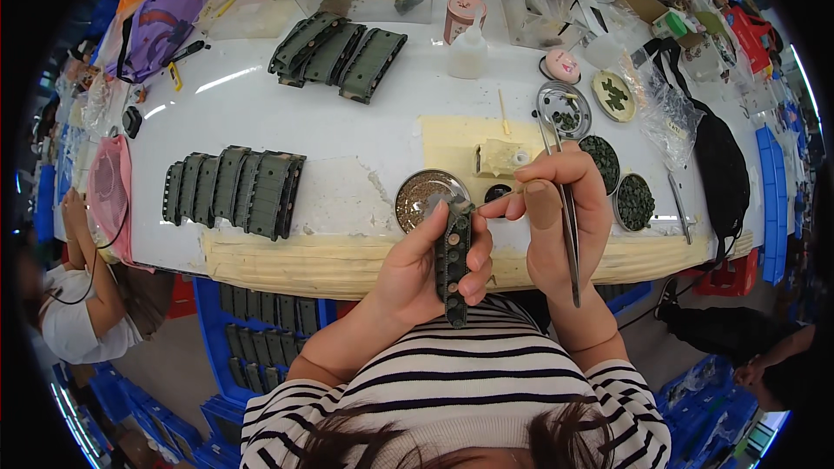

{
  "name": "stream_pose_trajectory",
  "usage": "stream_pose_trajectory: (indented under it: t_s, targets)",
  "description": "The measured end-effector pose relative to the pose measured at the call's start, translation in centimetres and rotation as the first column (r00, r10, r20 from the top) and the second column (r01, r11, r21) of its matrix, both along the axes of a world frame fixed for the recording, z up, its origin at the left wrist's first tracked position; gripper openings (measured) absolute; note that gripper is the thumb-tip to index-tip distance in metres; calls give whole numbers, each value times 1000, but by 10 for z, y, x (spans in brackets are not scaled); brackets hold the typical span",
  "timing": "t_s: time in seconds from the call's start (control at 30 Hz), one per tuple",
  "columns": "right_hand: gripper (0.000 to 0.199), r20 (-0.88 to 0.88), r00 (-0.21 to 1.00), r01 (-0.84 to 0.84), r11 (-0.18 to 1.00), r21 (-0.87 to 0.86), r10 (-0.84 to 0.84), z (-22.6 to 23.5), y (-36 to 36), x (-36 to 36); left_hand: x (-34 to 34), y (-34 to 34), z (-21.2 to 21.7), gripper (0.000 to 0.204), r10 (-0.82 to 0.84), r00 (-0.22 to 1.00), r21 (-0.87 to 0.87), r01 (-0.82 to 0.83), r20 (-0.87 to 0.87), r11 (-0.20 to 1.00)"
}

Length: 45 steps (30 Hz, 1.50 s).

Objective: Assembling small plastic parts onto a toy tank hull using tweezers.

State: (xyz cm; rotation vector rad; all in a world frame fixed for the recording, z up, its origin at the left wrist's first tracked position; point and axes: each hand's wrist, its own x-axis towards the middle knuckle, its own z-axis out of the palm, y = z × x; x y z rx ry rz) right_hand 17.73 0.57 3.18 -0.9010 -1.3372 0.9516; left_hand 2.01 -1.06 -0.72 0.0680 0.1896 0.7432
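My left hand point(427, 256) grips a narrow dark green model part point(453, 269), which stands lengthwise with a row of round wheel-like discs along its face. Closed round a pair of steel tweezers point(571, 243), my right hand point(560, 217) also pinches a thin stick point(498, 201) between thumb and finger. That stick's tip is at or very near the upper end of the green part; contact is hard to make out. Behind my left hand sits a round tin point(401, 208) of tiny brownish pieces. A small dark pot point(497, 194) is beside the stick.
Green model parts stand in a row point(234, 191) at left and a group point(339, 56) farther back. Round tins point(636, 201) of green bits, a metal dish point(543, 108), a white bottle point(469, 54) and loose tweezers point(679, 208) lie around. A blue crate point(213, 330) is below the table edge.
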Motion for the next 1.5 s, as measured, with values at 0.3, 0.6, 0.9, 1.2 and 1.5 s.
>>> stream_pose_trajectory:
  t_s: [0.3,0.6,0.9,1.2,1.5]
  targets:
    - [6,265,893,325,929,179,-363,-8,13,23,-5,4,14,55,91,990,55,-86,-105,995]
    - [15,675,532,239,855,460,-511,-25,30,32,-14,5,17,52,441,688,593,-19,-577,805]
    - [9,267,927,174,934,312,-262,-3,-3,22,-17,5,19,37,733,294,789,244,-614,563]
    - [24,323,945,25,994,102,-57,-4,-2,11,-13,2,21,33,706,313,772,249,-635,584]
    - [22,434,897,24,991,134,-80,-3,-1,14,-12,3,21,32,711,312,776,246,-631,581]
